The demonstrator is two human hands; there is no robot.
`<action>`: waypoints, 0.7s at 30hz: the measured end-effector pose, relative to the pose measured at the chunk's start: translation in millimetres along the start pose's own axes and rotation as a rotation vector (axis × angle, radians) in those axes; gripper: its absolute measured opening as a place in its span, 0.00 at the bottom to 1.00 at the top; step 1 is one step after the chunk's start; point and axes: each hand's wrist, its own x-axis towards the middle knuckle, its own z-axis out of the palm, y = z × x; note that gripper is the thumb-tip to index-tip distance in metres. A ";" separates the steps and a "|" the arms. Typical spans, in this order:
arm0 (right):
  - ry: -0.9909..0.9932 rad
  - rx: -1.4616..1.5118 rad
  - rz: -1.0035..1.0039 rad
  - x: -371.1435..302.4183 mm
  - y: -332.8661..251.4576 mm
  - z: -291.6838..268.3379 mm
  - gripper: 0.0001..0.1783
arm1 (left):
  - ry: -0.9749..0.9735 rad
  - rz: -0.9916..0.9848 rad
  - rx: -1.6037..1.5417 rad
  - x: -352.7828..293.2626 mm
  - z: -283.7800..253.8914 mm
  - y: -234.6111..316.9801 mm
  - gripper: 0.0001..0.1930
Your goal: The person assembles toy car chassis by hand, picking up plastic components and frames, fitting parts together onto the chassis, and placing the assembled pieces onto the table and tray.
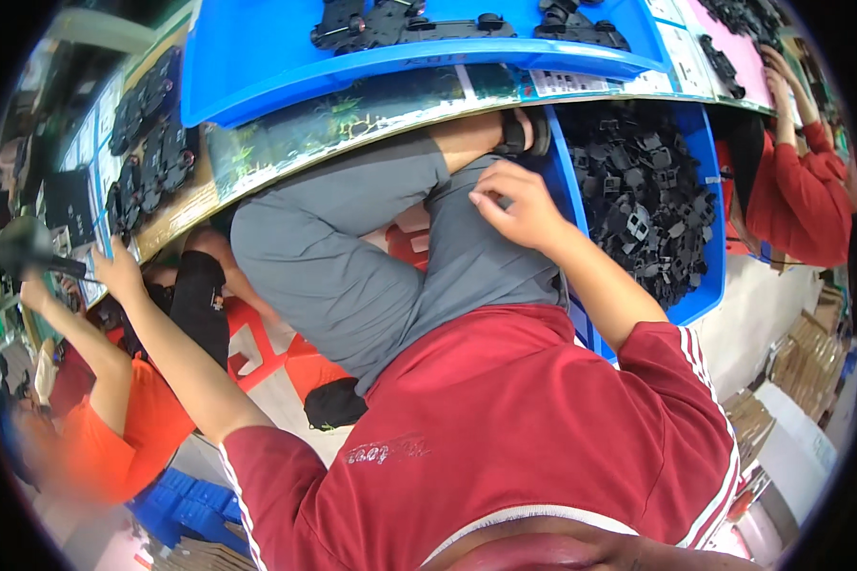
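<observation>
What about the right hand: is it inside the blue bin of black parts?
No, the right hand is over the gray trousers, left of that blue bin.

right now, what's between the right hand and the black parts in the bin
In the head view, the bin's blue wall stands between the right hand and black parts.

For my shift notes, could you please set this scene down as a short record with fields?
Left hand: beside the table edge; grip unclear
Right hand: loosely curled over the grey trousers; nothing visible in it
Blue tray: on the table, holding black parts
Blue bin: by the right forearm, heaped with small black pieces
Neighbours: person in orange at left; another in red at right
</observation>
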 end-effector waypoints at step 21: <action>-0.137 -1.180 -0.033 208.0 24.5 -215.6 0.31 | -0.489 0.582 -0.583 -241.5 -55.9 350.4 0.06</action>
